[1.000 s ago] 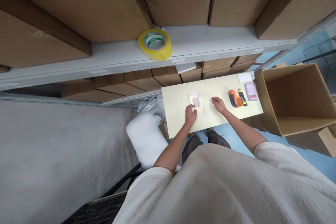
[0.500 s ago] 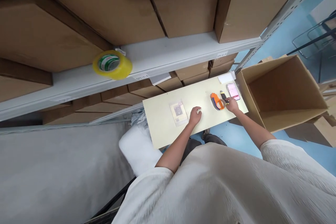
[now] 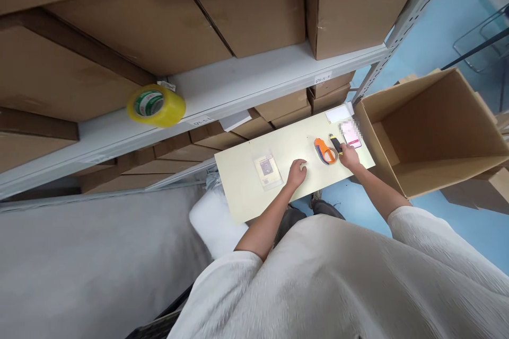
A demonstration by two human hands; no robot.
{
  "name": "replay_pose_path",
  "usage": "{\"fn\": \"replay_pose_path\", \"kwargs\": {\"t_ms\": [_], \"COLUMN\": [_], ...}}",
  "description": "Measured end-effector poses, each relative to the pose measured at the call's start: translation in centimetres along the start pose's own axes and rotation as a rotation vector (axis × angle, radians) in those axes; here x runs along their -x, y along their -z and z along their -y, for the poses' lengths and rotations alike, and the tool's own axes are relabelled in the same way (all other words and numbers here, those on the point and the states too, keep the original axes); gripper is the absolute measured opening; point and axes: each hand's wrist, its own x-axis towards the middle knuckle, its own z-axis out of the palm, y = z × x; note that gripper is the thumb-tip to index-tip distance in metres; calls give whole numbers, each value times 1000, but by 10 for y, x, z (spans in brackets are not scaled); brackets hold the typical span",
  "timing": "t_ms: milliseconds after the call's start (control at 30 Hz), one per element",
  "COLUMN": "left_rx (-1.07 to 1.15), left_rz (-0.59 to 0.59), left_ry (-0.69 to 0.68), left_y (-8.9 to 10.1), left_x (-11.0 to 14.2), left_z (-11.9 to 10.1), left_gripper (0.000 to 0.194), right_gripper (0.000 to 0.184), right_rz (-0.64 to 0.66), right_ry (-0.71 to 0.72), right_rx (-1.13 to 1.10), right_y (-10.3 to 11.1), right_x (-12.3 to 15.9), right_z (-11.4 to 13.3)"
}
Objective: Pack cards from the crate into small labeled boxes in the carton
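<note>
On the cream tabletop [image 3: 242, 190], my right hand [image 3: 350, 157] has its fingers closed on the lower end of a black and yellow utility knife [image 3: 336, 143]. Left of the knife lies an orange tape dispenser [image 3: 324, 150]; a phone [image 3: 350, 133] with a lit pink-white screen is just beyond my right hand. My left hand [image 3: 297, 172] rests near the table's front edge, fingers loosely curved, with a gap to the thumb and nothing visible in it. Further left, a flat item in a clear plastic bag [image 3: 268, 170] lies apart from my left hand.
A large open cardboard box [image 3: 433, 132] stands against the table's right end. Ahead, a metal shelf [image 3: 246, 79] carries several cartons [image 3: 254, 16] and a yellow roll of tape [image 3: 170, 108]. White packing material [image 3: 217, 222] sits at left below the table. A white paper [image 3: 338, 114] lies at the far corner.
The view has shifted slightly. The knife shows a little more beyond my right fingers, which stay on its lower end. My left hand has hardly moved.
</note>
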Motion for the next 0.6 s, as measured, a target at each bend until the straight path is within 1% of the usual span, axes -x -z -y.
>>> {"fn": "replay_pose_path", "kwargs": {"t_ms": [100, 167, 233, 267, 333, 433, 500, 600], "left_rx": [1, 4, 10, 13, 20, 42, 56, 59], "left_rz": [-5, -14, -19, -20, -20, -31, -49, -84], "left_ry": [-8, -19, -29, -29, -19, -1, 5, 19], "left_y": [4, 7, 13, 17, 25, 41, 53, 74], "left_x": [3, 6, 9, 11, 15, 24, 32, 47], "left_z": [2, 3, 3, 3, 4, 9, 18, 37], "left_gripper": [31, 32, 32, 33, 32, 33, 34, 34], "right_gripper": [52, 57, 61, 62, 59, 50, 46, 41], "right_rz": [-124, -201, -225, -213, -149, 0, 89, 195], "right_ry": [-75, -151, -198, -185, -90, 60, 94, 98], "right_rx": [-168, -361, -603, -726, -947, -1165, -1209, -1146], "right_y": [11, 23, 37, 44, 56, 65, 62, 46], "right_x": [-1, -2, -4, -5, -5, -1, 4, 15], "right_z": [-1, 3, 13, 21, 42, 87, 121, 170]}}
